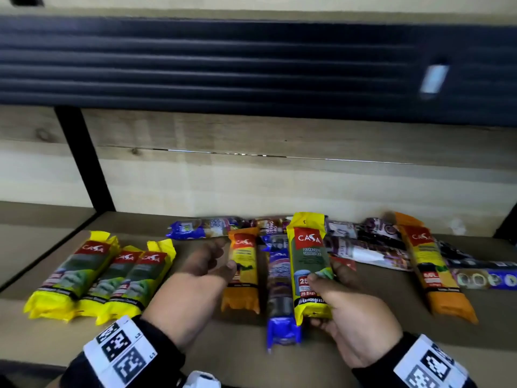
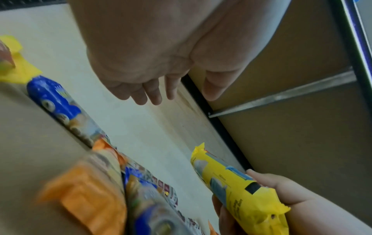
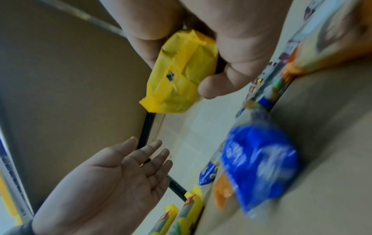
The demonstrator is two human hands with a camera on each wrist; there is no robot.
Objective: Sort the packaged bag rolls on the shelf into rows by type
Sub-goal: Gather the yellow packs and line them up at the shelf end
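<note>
My right hand (image 1: 333,287) grips the lower end of a yellow roll pack (image 1: 309,261) and holds it upright above the shelf (image 1: 195,345); the same yellow roll pack (image 3: 181,71) shows in the right wrist view, thumb and fingers curled round it. My left hand (image 1: 207,264) hovers open, palm up, just left of it, holding nothing. Three matching yellow packs (image 1: 98,275) lie side by side at the left. An orange pack (image 1: 242,270) and a blue pack (image 1: 281,292) lie under and between the hands.
A mixed heap of purple, blue and dark packs (image 1: 366,245) lies along the back wall, with a second orange pack (image 1: 436,267) at the right. A black upright post (image 1: 84,158) stands at the left. A dark slatted panel (image 1: 223,65) runs overhead.
</note>
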